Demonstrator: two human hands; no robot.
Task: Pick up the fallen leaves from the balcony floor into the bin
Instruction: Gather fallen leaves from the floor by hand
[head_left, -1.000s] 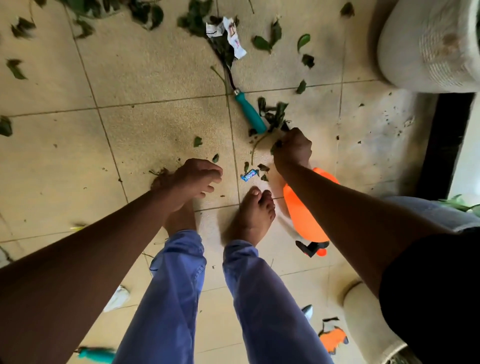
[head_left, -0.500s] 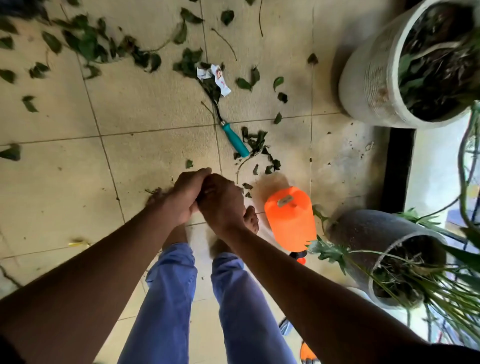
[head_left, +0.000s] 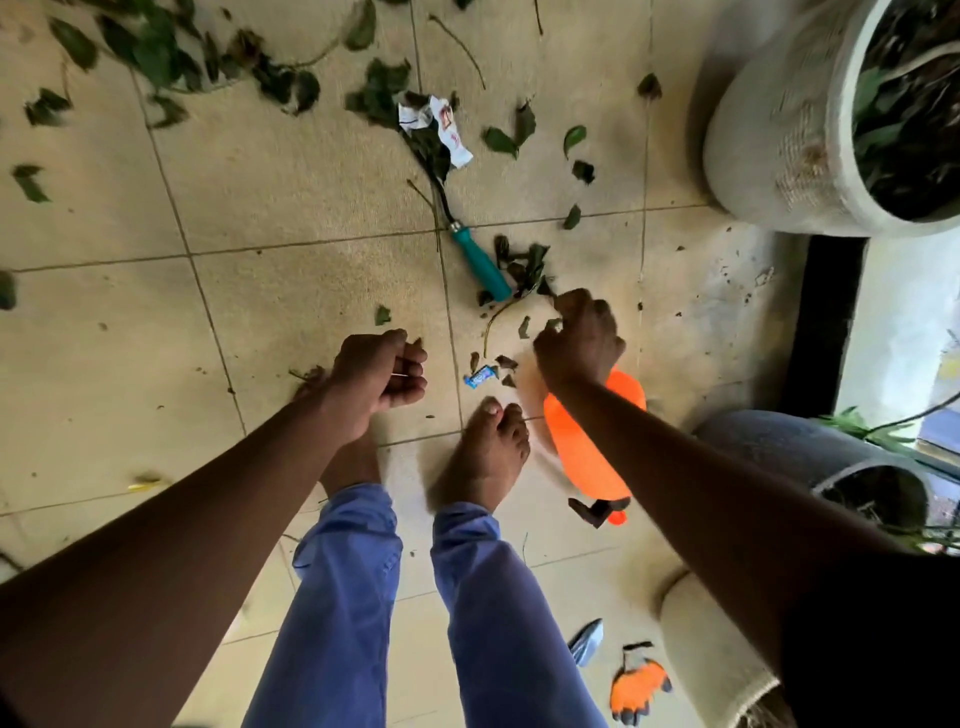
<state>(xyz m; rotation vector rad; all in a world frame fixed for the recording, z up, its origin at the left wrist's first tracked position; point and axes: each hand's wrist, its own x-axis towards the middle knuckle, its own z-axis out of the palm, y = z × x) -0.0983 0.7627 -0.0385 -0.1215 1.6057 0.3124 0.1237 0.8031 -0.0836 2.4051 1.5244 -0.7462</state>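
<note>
Head view, right hand: the right hand (head_left: 579, 340) is low over the balcony floor (head_left: 291, 291), fingers curled, at the small leaf cluster (head_left: 524, 267) beside the teal-handled tool (head_left: 480, 265). A green scrap shows at its fingertips, so it seems to be pinching a leaf; the grip itself is partly hidden.
Head view, left hand: the left hand (head_left: 379, 376) is closed in a loose fist above the left foot. It probably serves as the store for gathered pieces, freeing the other hand to pick, though I cannot tell what it holds.
Leaves: most fallen leaves (head_left: 171, 62) lie scattered along the top of the view, well apart from both hands; smaller bits (head_left: 506, 364) lie near the right foot.
Bin: none can be identified with certainty; a pale container (head_left: 769, 140) at upper right holds plant matter and may be a planter.
Other litter: a crumpled white wrapper (head_left: 441, 124) and a blue sweet wrapper (head_left: 480, 375) lie among the leaves.
Orange sprayer: the orange sprayer (head_left: 587, 457) lies on its side under the right forearm.
Progress: early, judging by how much is left.
</note>
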